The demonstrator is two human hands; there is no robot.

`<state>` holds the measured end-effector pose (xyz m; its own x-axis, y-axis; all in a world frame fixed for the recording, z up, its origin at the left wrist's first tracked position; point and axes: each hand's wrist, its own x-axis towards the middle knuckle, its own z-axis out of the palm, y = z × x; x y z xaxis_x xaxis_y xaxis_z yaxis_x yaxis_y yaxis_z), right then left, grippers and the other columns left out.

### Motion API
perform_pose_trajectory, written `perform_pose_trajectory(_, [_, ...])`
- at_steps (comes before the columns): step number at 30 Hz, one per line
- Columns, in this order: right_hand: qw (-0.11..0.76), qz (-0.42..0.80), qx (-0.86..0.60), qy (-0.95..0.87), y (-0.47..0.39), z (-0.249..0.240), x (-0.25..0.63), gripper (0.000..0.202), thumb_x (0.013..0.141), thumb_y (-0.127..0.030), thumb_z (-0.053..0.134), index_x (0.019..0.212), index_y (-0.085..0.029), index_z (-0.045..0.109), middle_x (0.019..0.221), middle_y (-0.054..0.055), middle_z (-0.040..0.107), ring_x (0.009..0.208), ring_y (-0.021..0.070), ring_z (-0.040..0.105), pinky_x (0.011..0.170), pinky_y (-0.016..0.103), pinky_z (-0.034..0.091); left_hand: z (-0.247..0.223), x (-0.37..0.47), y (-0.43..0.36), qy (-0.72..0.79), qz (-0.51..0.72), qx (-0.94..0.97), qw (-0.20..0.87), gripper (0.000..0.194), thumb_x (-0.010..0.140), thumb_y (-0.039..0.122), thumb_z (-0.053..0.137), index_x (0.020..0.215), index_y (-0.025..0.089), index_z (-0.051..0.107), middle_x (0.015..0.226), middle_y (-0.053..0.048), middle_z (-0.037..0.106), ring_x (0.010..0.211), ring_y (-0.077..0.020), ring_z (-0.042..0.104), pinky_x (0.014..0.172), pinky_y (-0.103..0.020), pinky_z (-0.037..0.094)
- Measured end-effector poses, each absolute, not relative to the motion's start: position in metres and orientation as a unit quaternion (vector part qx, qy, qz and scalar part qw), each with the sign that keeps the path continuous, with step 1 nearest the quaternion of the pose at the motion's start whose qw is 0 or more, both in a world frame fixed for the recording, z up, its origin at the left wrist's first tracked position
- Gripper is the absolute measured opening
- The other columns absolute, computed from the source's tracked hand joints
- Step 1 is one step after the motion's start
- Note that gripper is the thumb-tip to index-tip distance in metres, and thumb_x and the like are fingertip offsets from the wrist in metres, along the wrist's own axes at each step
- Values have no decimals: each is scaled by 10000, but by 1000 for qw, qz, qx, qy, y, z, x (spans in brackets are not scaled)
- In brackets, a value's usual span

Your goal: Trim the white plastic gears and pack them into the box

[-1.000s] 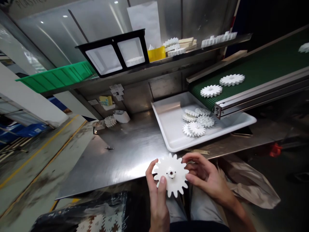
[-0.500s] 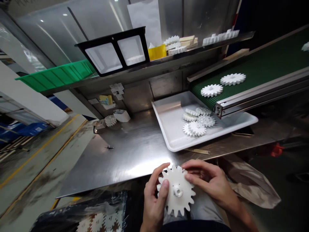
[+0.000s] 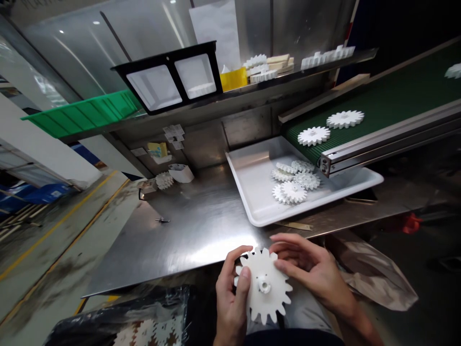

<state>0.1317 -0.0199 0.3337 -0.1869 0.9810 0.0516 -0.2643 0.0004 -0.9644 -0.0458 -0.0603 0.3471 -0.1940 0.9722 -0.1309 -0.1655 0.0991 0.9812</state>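
A white toothed gear (image 3: 268, 293) with a raised hub faces up between my hands, in front of the metal table's near edge. My left hand (image 3: 232, 293) grips its left side, thumb on the face and fingers behind. At the gear's upper right, my right hand (image 3: 313, 269) has thumb and fingers curled at the teeth. Several similar gears (image 3: 293, 191) lie in a white tray (image 3: 252, 211), and two more (image 3: 313, 136) rest on the green conveyor belt (image 3: 396, 96).
A metal table (image 3: 173, 245) holds a small metal tool (image 3: 162, 220). Bottom left, a plastic-lined box (image 3: 90, 317) contains gears. On the shelf are a green bin (image 3: 82, 113), a black-framed holder (image 3: 171, 77) and a yellow container (image 3: 234, 78).
The gear has turned slightly in my hands. My right hand's fingers have lifted a little. On the belt, the gears appear shifted slightly left.
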Motion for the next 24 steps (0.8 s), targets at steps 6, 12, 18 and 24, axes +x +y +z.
perform_pose_trajectory(6, [540, 580, -324, -516, -22, 332, 126, 255, 855, -264, 884, 1097, -297, 807, 1127, 36, 814, 862, 131, 750, 764, 183, 619, 348, -41, -63, 538, 595, 340, 491, 499, 844, 610, 741, 1141, 219, 654, 795, -32, 711, 598, -167, 623, 471, -235, 391])
perform_pose_trajectory(12, [551, 541, -341, -536, -20, 332, 126, 169, 870, -270, 870, 1035, -302, 856, 1146, 38, 843, 881, 159, 795, 780, 198, 653, 349, -38, -63, 540, 607, 329, 481, 497, 840, 597, 756, 1133, 209, 651, 810, -42, 729, 688, -193, 671, 599, -248, 455])
perform_pose_trajectory(18, [547, 549, -361, -519, -21, 334, 127, 118, 839, -317, 894, 934, -262, 850, 1120, 67, 851, 846, 188, 798, 761, 247, 669, 348, -32, -63, 539, 619, 306, 483, 515, 809, 590, 784, 1126, 210, 642, 788, -33, 732, 652, -190, 673, 574, -245, 460])
perform_pose_trajectory(24, [555, 569, -342, -501, -21, 329, 124, 372, 868, -338, 871, 1216, -287, 750, 1171, 74, 806, 850, 165, 755, 789, 262, 650, 353, -27, -62, 530, 658, 257, 470, 531, 790, 563, 783, 1159, 238, 582, 667, 23, 671, 597, -201, 671, 541, -248, 468])
